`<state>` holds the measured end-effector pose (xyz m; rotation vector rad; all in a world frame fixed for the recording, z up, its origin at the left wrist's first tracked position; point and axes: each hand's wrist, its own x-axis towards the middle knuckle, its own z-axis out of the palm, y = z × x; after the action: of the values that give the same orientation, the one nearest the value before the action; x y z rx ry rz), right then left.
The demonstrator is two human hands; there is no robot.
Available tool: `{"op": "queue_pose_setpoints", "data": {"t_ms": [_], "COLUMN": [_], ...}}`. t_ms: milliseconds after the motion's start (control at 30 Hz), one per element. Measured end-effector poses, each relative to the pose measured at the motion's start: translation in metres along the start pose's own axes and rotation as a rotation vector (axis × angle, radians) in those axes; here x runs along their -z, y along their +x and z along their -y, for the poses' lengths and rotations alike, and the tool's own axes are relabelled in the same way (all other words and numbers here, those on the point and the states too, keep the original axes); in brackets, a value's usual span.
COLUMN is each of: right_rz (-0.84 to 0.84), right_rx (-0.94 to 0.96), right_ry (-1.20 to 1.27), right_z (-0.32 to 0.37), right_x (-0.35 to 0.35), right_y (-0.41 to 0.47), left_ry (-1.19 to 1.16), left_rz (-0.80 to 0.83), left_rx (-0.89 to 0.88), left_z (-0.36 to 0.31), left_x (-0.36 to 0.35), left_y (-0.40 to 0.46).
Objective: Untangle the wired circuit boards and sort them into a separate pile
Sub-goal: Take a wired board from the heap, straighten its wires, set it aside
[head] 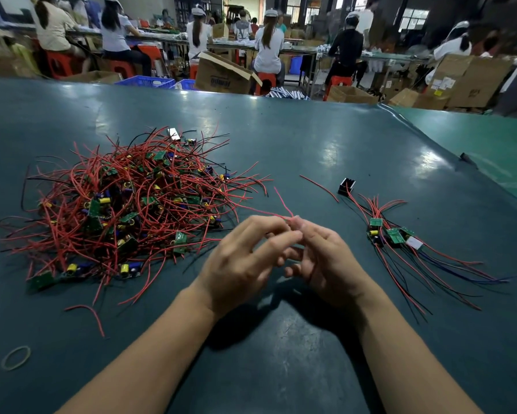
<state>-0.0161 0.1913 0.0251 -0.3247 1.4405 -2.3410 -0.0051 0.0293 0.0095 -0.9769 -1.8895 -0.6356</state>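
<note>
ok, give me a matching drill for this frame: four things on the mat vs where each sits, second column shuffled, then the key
Things:
1. tangled pile
2. sorted boards
3. rubber band
4. black clip

Places:
A. near left corner of the mat, alone
B. right of the hands, a few boards with wires laid roughly parallel
C. left of the hands, big heap of red wires and green boards
D. just beyond the small group, at its far wire ends

Pairs: 1-C, 2-B, 3-A, 4-D

Both the left hand and right hand meet at a red wire between the piles.
</note>
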Motion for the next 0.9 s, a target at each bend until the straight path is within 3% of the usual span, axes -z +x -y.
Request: {"op": "queue_pose_setpoints", "data": {"t_ms": [133,267,367,433,533,700,800,900], "right_rz": [-0.074,-0.077,-0.115,-0.061,0.118,0.331,0.264,0.119], "right_rx": [0.076,0.099,0.082,0.069,0.06,0.034,0.058,0.061], "right_ry": [0.026,0.117,0.202,0.291,0.416,0.561,0.49,0.405], "right_z": [0.002,0.006,0.012,0.015,0.017,0.02,0.021,0.019], "right_x": [0.005,0.006,0.011,0.013,0.015,0.018,0.018,0.017], "right_y": [-0.001,-0.002,-0.003,-0.006,-0.012,-0.018,-0.018,-0.014], "left_ry": [-0.024,0.166,0.284,0.245,0.082,-0.009,-0.073,-0.187], "left_rz": [0.05,0.001,-0.071,-0.05,-0.001,-0.091,-0.072,0.02], "left_rx": [-0.032,-0.155,-0.123,-0.096,0.071,0.443,0.571,0.558], "left_z": [-0.005,-0.01,-0.013,-0.013,-0.008,0.0,0.0,-0.003], "left_x": [-0.001,-0.003,-0.003,-0.004,-0.007,-0.005,-0.002,0.0], "left_y": [0.003,0.004,0.004,0.004,0.002,-0.002,0.0,0.002]}}
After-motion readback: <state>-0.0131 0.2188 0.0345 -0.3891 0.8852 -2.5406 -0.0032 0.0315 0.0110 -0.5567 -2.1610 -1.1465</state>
